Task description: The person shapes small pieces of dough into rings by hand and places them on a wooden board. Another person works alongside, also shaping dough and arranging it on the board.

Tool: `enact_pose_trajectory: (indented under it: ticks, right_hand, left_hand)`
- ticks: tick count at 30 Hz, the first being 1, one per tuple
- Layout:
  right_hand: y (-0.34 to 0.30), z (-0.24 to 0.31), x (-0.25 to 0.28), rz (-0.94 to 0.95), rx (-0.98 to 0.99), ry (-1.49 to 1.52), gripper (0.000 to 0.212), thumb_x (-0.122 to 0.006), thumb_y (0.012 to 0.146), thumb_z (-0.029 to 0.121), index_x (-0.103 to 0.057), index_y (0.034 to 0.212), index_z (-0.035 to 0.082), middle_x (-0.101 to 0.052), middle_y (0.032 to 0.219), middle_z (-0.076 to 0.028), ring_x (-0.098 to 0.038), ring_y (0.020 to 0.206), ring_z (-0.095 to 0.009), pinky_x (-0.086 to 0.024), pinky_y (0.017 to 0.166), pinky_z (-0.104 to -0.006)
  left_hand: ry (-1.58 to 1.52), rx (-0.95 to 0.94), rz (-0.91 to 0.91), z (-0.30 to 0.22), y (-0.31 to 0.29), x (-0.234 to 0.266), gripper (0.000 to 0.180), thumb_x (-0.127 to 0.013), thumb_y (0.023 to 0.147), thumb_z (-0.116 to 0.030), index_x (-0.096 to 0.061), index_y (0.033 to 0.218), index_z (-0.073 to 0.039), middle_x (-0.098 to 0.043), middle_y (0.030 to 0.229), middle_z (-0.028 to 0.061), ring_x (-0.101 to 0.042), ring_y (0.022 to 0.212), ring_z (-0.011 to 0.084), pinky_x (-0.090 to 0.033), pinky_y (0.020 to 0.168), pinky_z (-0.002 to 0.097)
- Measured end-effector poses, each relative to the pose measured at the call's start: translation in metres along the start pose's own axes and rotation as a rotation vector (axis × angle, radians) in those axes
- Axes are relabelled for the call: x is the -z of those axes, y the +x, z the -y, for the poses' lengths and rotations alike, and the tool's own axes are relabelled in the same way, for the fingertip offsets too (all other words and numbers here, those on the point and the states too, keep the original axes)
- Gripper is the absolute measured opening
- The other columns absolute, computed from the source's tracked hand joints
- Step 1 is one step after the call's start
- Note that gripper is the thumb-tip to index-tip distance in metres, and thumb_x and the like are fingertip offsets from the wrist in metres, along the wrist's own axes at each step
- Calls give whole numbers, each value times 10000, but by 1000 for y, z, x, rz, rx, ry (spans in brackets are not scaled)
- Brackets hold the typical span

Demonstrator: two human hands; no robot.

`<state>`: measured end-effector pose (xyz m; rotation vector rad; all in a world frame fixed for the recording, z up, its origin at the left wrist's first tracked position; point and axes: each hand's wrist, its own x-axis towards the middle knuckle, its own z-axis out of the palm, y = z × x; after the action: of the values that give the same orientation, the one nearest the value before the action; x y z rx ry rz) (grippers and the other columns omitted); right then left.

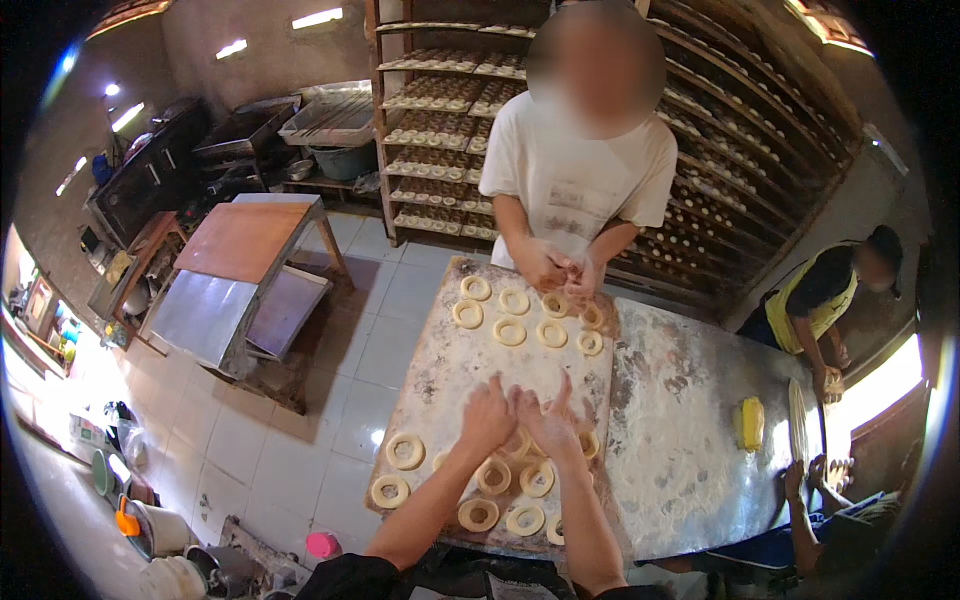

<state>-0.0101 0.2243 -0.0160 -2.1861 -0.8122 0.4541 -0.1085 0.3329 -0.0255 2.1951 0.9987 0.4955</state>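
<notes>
Over the middle of a floured board, my left hand has its index finger stretched forward and apart from the thumb. My right hand is close beside it, its index finger also raised; the remaining fingers of both look curled. I see nothing held in either hand. Pale dough rings lie beneath and around my forearms, including one dough ring left of my left wrist and another dough ring between my arms. My right hand partly covers some rings. More rings, such as this dough ring, lie beyond my fingers.
Across the board a person in a white shirt works with both hands. A metal table adjoins on the right, bearing a yellow block. Other people work at its far end. Racks of dough rings stand behind; another table stands left.
</notes>
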Motion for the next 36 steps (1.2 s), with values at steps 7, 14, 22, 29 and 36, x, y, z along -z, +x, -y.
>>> enact_pose_trajectory:
  ticks: [7,14,22,29,36]
  right_hand:
    - [-6,-13,-13,210,77,-581,907,-726,850,357,-194,1563,186,-467,1379,-226,-419,1330,-432,-129,1193,-654]
    - [-10,-19,-32,172,168,-558,891,-766,813,351,-260,1534,219,-435,1326,-167,-407,1334,-400,-76,1175,-716]
    - [-51,-74,65,28,65,-196,759,-725,864,343,-354,1498,147,-454,1427,-221,-374,1358,-437,-251,1148,-555]
    - [-123,-170,179,10,-107,-99,639,-700,884,216,-413,1441,91,-528,1314,-222,-472,1246,-424,-348,1076,-547]
    - [-133,-231,248,-190,-1,-8,559,-699,872,111,-474,1383,87,-575,1141,-195,-544,1093,-389,-441,944,-515]
  left_hand:
    - [296,3,204,28,-24,-3,666,-696,881,-337,-425,1444,-106,-580,1176,219,-590,1080,418,-479,887,548]
    - [372,100,265,22,-28,-6,861,-812,780,-325,-374,1497,-141,-535,1270,196,-529,1194,404,-453,943,577]
    - [313,166,247,3,-36,-14,942,-833,760,-295,-328,1545,-175,-454,1392,205,-461,1287,410,-386,1009,580]
    - [327,296,160,-28,-52,-15,958,-813,761,-247,-293,1560,-158,-427,1411,215,-423,1318,420,-347,1065,580]
    - [234,245,-152,-60,-120,-41,719,-729,830,-130,-420,1475,-62,-493,1321,256,-453,1276,429,-391,1066,507]
